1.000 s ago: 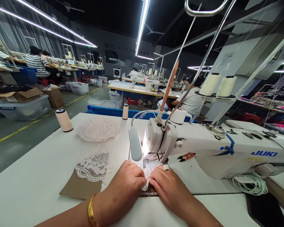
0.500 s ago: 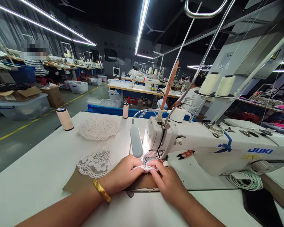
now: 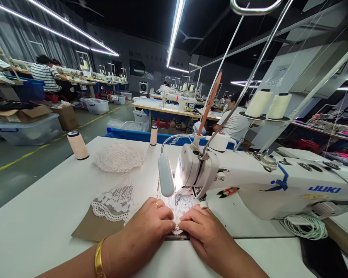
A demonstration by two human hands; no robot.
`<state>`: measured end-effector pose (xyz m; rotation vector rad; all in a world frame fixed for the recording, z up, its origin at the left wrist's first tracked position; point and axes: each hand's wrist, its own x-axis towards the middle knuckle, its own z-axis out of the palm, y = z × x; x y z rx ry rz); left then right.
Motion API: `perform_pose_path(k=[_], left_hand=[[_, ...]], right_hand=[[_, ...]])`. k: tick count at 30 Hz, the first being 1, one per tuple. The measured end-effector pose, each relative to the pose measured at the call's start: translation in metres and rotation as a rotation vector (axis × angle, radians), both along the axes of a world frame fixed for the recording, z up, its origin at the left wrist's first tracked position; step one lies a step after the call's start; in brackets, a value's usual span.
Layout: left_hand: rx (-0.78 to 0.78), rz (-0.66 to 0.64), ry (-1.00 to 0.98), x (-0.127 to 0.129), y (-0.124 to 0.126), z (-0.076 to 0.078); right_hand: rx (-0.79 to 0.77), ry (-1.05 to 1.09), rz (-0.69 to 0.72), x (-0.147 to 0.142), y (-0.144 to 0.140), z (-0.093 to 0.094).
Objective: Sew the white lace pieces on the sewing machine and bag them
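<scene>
White lace trim lies under the head of the white sewing machine, its scalloped edge towards me. My left hand, with a ring and a gold bangle, pinches the lace from the left. On the other side, the fingers of my right hand are closed on the same edge, fingertips a small gap from the left ones. The needle area is partly hidden by a grey lamp. Left of my hands, a second piece of scalloped lace rests partly on brown card.
A lace pile and a peach thread cone occupy the table's left; a smaller spool stands behind. Orange thread snips lie under the machine arm. A coiled white cable and a black phone-like object sit at right.
Both hands have come nearer to me with the lace edge, and more lace now shows between them and the machine's needle area. The brown card under my hands is now mostly hidden.
</scene>
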<state>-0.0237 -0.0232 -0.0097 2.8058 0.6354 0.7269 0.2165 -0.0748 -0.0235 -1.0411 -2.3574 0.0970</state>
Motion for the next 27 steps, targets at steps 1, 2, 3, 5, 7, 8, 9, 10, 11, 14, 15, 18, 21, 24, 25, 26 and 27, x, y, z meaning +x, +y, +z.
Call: perform_pose_path(k=[1,2,3,5,7,8,9,10,11,14,15,18,21,24,25,26,27], left_hand=[[0.005,0.009,0.012,0.000,0.001,0.001],[0.010,0.018,0.023,0.000,0.002,0.002],[0.012,0.024,0.033,0.001,0.004,0.004],[0.017,0.028,0.043,0.001,0.007,0.005],[0.037,0.024,0.034,0.002,0.008,0.005],[0.048,0.020,0.029,0.002,0.009,0.005],[0.060,0.013,0.023,0.003,0.009,0.004],[0.067,0.003,0.016,0.003,0.009,0.003],[0.070,-0.010,0.012,0.003,0.008,0.001],[0.071,-0.038,-0.002,0.003,0.006,-0.002],[0.070,-0.042,-0.008,0.003,0.006,-0.002],[0.080,-0.039,-0.027,0.003,0.007,-0.002],[0.074,-0.031,-0.027,0.004,0.009,0.000],[0.079,-0.015,-0.014,0.004,0.013,0.000],[0.095,-0.007,-0.007,0.004,0.014,0.000],[0.113,0.002,0.001,0.004,0.016,0.000],[0.124,0.009,0.011,0.005,0.017,0.000]], right_hand=[[0.006,0.002,-0.008,0.000,0.001,-0.001],[0.010,0.003,-0.017,0.000,0.002,-0.002],[0.011,0.001,-0.026,-0.001,0.003,-0.002],[0.010,-0.008,-0.051,-0.001,0.005,-0.004],[0.010,-0.021,-0.077,0.000,0.006,-0.005],[0.012,-0.030,-0.086,0.000,0.006,-0.006],[0.017,-0.037,-0.093,0.000,0.007,-0.006],[0.023,-0.044,-0.097,0.000,0.007,-0.007],[0.029,-0.050,-0.098,0.001,0.007,-0.007],[0.033,-0.050,-0.100,0.001,0.006,-0.006],[0.026,-0.048,-0.102,0.001,0.006,-0.006],[0.013,-0.044,-0.119,0.001,0.006,-0.007],[0.031,-0.056,-0.134,0.002,0.008,-0.010],[0.031,-0.081,-0.154,0.002,0.011,-0.012],[0.025,-0.087,-0.164,0.002,0.012,-0.012],[0.018,-0.093,-0.176,0.002,0.013,-0.012],[0.013,-0.097,-0.187,0.002,0.014,-0.012]])
